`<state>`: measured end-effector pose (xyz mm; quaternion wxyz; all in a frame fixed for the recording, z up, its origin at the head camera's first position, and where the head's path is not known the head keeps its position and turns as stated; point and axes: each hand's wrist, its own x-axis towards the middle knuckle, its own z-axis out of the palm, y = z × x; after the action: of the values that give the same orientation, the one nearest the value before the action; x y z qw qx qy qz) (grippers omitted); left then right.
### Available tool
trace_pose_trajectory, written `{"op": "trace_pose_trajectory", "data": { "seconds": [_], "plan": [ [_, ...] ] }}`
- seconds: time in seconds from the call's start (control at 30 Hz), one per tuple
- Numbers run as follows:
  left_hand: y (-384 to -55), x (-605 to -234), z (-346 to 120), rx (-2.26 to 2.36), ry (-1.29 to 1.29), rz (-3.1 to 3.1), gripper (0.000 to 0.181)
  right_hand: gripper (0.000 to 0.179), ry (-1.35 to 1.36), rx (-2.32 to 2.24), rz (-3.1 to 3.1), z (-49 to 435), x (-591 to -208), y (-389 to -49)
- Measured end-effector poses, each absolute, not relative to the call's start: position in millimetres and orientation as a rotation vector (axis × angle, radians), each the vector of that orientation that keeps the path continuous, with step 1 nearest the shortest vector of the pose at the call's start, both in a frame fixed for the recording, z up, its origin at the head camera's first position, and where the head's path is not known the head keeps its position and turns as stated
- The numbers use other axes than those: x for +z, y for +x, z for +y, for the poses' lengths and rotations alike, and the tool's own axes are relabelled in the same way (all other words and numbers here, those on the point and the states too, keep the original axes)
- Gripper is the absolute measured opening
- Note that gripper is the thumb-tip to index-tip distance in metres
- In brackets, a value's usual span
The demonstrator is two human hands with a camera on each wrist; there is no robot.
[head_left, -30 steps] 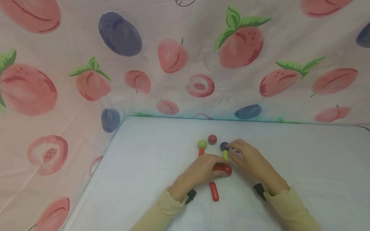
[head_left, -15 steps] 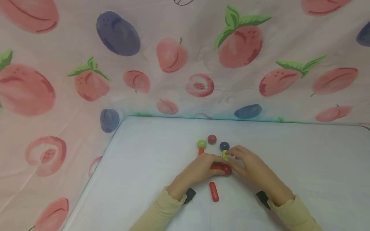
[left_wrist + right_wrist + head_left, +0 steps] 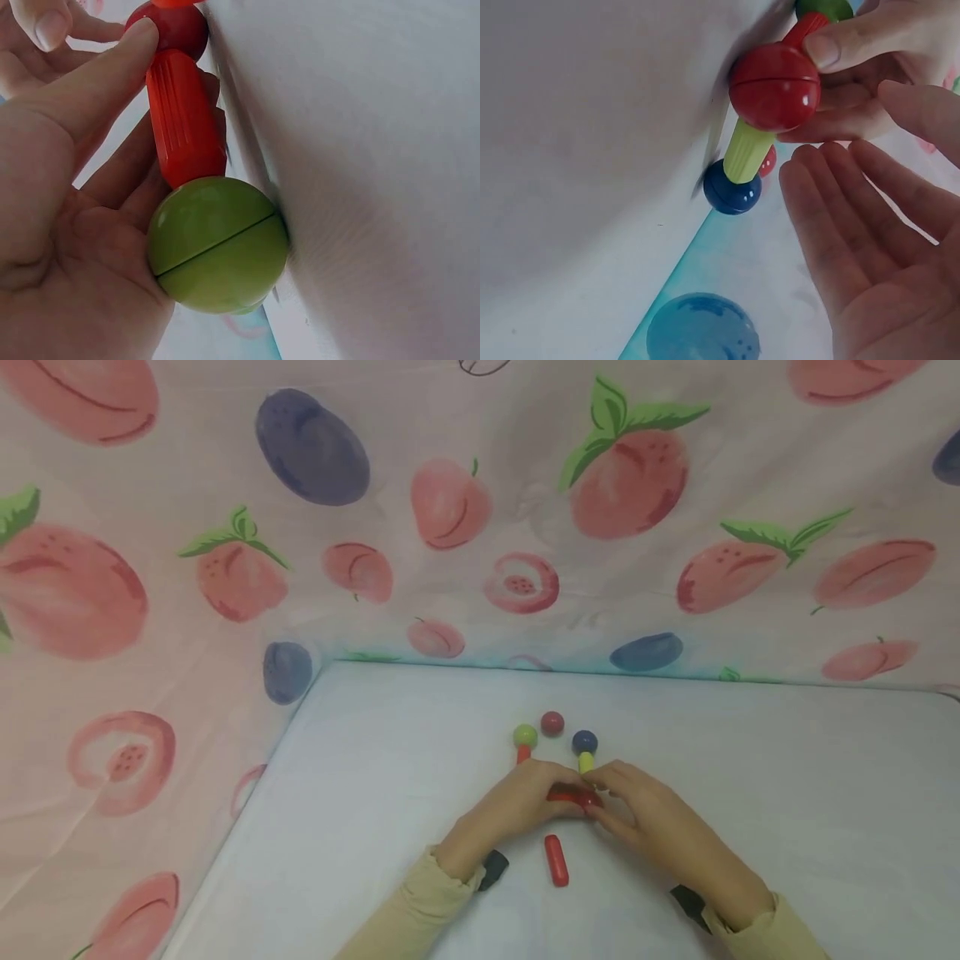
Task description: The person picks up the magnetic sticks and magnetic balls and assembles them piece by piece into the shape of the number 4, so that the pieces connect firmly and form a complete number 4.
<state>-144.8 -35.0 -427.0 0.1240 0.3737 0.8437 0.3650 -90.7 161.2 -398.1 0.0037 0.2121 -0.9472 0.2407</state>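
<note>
My left hand (image 3: pixel 517 797) curls round a red fluted rod (image 3: pixel 184 116), its thumb on the red ball (image 3: pixel 180 34) at the rod's end. A green ball (image 3: pixel 217 244) at the other end lies by the palm, hidden under the hand in the head view. From the red ball a yellow-green rod (image 3: pixel 746 150) runs to a blue ball (image 3: pixel 731 187). My right hand (image 3: pixel 656 810) reaches in close to the red ball. In the right wrist view its fingers are straight and apart from the ball, holding nothing.
A loose red rod (image 3: pixel 557 860) lies in front of the hands on the white table (image 3: pixel 375 735). Behind the hands are another green ball (image 3: pixel 525 736) with a red rod (image 3: pixel 523 754), and a separate red ball (image 3: pixel 552 723). A fruit-print cloth (image 3: pixel 450 410) hangs behind and left.
My right hand has drawn back from the blue ball and down toward the red ball by the left fingertips. The left hand has kept its hold and place.
</note>
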Motion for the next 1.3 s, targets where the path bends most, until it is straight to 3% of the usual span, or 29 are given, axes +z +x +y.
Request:
{"op": "trace_pose_trajectory", "data": {
  "seconds": [0.5, 1.3],
  "plan": [
    [-143, -425, -37, 1.051, 1.037, 2.465, 0.029, 0.043, 0.664, 0.759, -3.012, 152, -397, -75],
    [-144, -423, -37, 1.033, 0.966, 2.466, 0.032, 0.049, 0.973, 0.715, -2.996, 138, -411, -59]
  ]
}}
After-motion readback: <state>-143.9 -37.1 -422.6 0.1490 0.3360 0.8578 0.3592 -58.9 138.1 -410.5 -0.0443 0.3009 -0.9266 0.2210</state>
